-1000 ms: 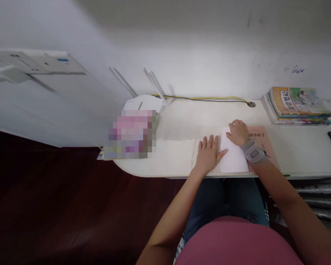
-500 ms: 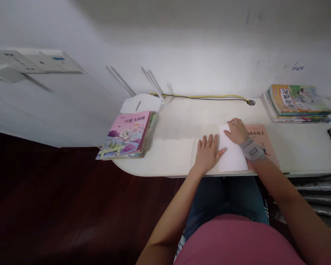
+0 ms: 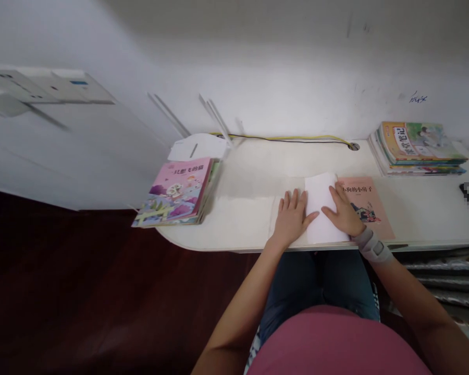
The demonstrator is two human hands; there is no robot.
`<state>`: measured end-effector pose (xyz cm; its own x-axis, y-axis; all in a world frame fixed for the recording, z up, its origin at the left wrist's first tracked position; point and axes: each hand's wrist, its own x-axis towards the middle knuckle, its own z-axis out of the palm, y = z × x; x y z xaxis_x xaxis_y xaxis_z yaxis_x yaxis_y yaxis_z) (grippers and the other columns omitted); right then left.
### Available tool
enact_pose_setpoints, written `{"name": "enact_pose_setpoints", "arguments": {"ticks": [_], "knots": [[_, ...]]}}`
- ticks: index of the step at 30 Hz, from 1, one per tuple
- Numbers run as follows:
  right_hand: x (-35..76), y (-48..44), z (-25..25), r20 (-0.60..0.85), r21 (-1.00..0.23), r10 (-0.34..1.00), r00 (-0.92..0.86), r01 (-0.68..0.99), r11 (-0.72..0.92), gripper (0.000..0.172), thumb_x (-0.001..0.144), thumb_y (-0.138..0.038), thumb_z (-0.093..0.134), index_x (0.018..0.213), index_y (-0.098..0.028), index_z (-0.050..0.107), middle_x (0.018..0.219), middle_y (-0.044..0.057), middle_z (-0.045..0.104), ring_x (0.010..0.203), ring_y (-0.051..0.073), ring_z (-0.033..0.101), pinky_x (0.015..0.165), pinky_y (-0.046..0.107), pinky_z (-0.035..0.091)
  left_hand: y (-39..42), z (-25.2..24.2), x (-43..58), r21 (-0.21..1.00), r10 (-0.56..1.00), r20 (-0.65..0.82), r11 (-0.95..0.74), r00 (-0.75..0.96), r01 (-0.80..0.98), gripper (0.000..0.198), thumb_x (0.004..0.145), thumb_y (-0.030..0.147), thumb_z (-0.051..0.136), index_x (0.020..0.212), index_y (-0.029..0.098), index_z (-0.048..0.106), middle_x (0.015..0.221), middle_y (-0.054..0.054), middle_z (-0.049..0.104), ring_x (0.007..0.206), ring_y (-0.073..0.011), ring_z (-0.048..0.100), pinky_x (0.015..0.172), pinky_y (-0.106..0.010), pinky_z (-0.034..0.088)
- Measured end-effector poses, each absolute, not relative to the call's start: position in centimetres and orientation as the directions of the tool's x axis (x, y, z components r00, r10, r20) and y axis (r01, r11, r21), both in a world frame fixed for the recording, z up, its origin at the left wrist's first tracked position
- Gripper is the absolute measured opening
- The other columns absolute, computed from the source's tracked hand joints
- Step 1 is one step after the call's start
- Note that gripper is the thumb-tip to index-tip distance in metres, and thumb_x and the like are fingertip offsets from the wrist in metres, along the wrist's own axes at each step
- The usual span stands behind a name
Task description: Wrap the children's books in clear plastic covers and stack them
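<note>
Cables in hole beyond right hand

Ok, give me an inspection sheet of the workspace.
Surface: white desk, rounded left end.
Work items: white paper adjoining pink picture book.
Clutter: left book stack, right book stack, router; pixelated item at right edge.
Hands: left hand flat, thumb over paper; right hand spread over paper's right side.
Cables: yellow cable and black cable along wall to desk hole; plug lead at left.
Surroundings: wall sockets, dark red floor.
</note>
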<state>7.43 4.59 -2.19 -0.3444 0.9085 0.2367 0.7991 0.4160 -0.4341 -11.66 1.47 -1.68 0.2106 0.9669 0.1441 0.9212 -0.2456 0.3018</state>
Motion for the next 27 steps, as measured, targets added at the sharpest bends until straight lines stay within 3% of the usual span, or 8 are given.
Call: {"name": "enact_pose_setpoints", "arguments": {"ticks": [6, 11, 15, 20, 22, 27], "knots": [[7.2, 2.8, -2.2, 0.203, -0.389, 0.919, -0.337, 0.834, 0.392, 0.068, 0.088, -0.038, 0.044, 0.143, -0.003, 0.026, 0.153, 0.024, 0.017, 0.142, 0.032, 0.011, 0.111, 0.051, 0.023, 1.5, -2.2, -12.5, 0.398, 0.953, 0.205, -0.288, 0.221, 0.871, 0.074, 0.091, 0.06, 0.028, 0.146, 0.012, 0.02, 0.152, -0.022, 0.021, 0.143, -0.0309, 0.008, 0.111, -0.054, 0.023], [6.7, 3.1, -2.0, 0.192, -0.383, 0.911, -0.365, 0.826, 0.412, 0.069, 0.086, -0.035, 0.046, 0.143, -0.001, 0.026, 0.152, 0.025, 0.016, 0.142, 0.032, 0.01, 0.112, 0.051, 0.021, 1.3, -2.3, -12.8, 0.433, 0.958, 0.199, -0.277, 0.209, 0.858, 0.074, 0.09, 0.059, 0.031, 0.146, 0.012, 0.02, 0.152, -0.022, 0.02, 0.142, -0.0321, 0.006, 0.111, -0.054, 0.023], [6.9, 3.4, -2.2, 0.208, -0.472, 0.905, -0.372, 0.772, 0.426, 0.069, 0.082, -0.029, 0.049, 0.145, -0.01, 0.026, 0.155, 0.018, 0.015, 0.143, 0.029, 0.008, 0.112, 0.053, 0.02, 1.3, -2.2, -12.7, 0.422, 0.956, 0.194, -0.284, 0.22, 0.861, 0.074, 0.09, 0.059, 0.031, 0.146, 0.012, 0.02, 0.152, -0.023, 0.021, 0.142, -0.0317, 0.009, 0.111, -0.054, 0.021], [7.6, 3.7, -1.8, 0.216, -0.635, 0.881, -0.421, 0.625, 0.455, 0.068, 0.083, -0.025, 0.046, 0.147, -0.019, 0.024, 0.155, 0.01, 0.02, 0.142, 0.023, 0.017, 0.113, 0.048, 0.025, 1.1, -1.8, -12.7, 0.45, 0.962, 0.174, -0.266, 0.209, 0.852, 0.073, 0.09, 0.06, 0.032, 0.146, 0.013, 0.021, 0.152, -0.022, 0.021, 0.142, -0.0337, 0.01, 0.11, -0.055, 0.022], [7.4, 3.6, -1.7, 0.226, -0.614, 0.881, -0.417, 0.641, 0.461, 0.068, 0.084, -0.025, 0.045, 0.148, -0.017, 0.021, 0.155, 0.011, 0.02, 0.143, 0.024, 0.015, 0.113, 0.049, 0.024, 1.0, -1.8, -12.8, 0.466, 0.964, 0.168, -0.261, 0.206, 0.846, 0.074, 0.09, 0.06, 0.032, 0.146, 0.012, 0.022, 0.152, -0.023, 0.02, 0.142, -0.0341, 0.008, 0.111, -0.055, 0.022], [5.9, 2.9, -1.4, 0.211, -0.421, 0.85, -0.482, 0.74, 0.524, 0.071, 0.087, -0.029, 0.042, 0.148, -0.009, 0.014, 0.155, 0.017, 0.015, 0.143, 0.026, 0.008, 0.114, 0.051, 0.019, 0.7, -1.8, -13.6, 0.554, 0.97, 0.185, -0.233, 0.155, 0.799, 0.071, 0.09, 0.056, 0.035, 0.147, 0.018, 0.018, 0.154, -0.018, 0.018, 0.143, -0.0305, 0.01, 0.111, -0.053, 0.025]]}}
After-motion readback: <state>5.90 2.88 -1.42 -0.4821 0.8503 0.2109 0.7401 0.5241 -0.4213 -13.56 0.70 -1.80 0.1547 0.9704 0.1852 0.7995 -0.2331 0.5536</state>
